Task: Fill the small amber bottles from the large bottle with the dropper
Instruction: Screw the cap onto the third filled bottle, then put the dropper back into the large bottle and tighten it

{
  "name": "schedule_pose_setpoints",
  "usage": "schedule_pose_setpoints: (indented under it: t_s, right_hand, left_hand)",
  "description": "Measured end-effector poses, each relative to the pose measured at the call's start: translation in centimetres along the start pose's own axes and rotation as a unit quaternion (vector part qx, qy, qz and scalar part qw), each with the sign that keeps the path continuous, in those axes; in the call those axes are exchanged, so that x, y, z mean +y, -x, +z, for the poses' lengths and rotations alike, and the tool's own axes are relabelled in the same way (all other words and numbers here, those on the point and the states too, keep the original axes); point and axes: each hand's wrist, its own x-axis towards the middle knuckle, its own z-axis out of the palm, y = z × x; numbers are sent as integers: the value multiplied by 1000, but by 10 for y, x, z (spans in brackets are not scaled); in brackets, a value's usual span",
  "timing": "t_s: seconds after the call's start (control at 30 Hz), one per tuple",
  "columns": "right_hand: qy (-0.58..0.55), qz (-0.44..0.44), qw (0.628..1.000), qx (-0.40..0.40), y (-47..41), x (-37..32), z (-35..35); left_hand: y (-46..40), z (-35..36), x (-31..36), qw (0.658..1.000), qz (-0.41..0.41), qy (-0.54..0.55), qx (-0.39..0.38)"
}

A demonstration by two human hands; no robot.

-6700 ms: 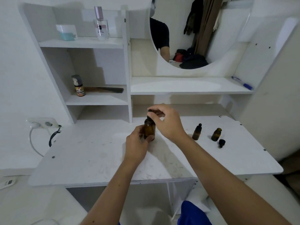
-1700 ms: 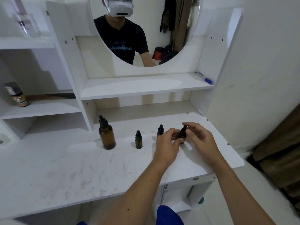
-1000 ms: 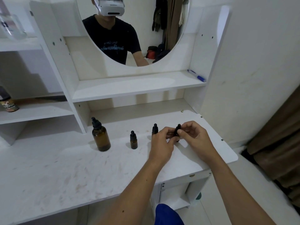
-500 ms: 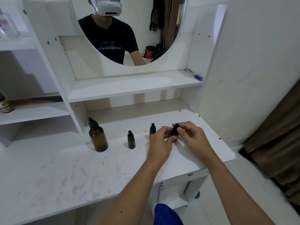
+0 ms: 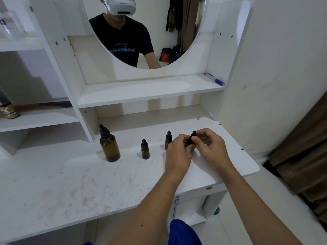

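The large amber bottle stands capped with its black dropper on the white desk, left of centre. A small amber bottle with a black dropper cap stands to its right. A second small bottle stands just behind my left hand. My left hand grips the body of a third small bottle, mostly hidden by fingers. My right hand pinches that bottle's black dropper cap.
A round mirror shows a person with a headset. A blue pen lies on the shelf above. At far left a spray can stands on a lower shelf. The desk's right edge is close to my right hand.
Both hands stay on the third small bottle at the right end. The view has drifted slightly; the capped bottles have not moved. Much earlier, my hands were on the large bottle.
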Motion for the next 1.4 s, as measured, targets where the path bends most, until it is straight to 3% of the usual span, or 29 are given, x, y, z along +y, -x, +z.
schedule_pose_setpoints:
  t_s: [0.53, 0.77, 0.9, 1.1, 1.4]
  right_hand:
    - [-11, 26, 1000, -7, 10, -11, -4]
    - [10, 0, 998, 59, 18, -33, 1]
    - [2, -44, 997, 59, 22, -68, 22]
    - [2, -124, 992, -7, 22, -127, 82]
    - [72, -144, 950, -267, -2, -180, 157]
  left_hand:
    - [22, -20, 4, 999, -34, -10, -22]
    - [82, -100, -18, 994, -13, -85, -72]
    - [109, -163, -38, 988, 5, -143, -58]
    - [109, -232, -52, 989, -59, -134, 33]
    - [65, -239, -56, 991, -101, -54, 70]
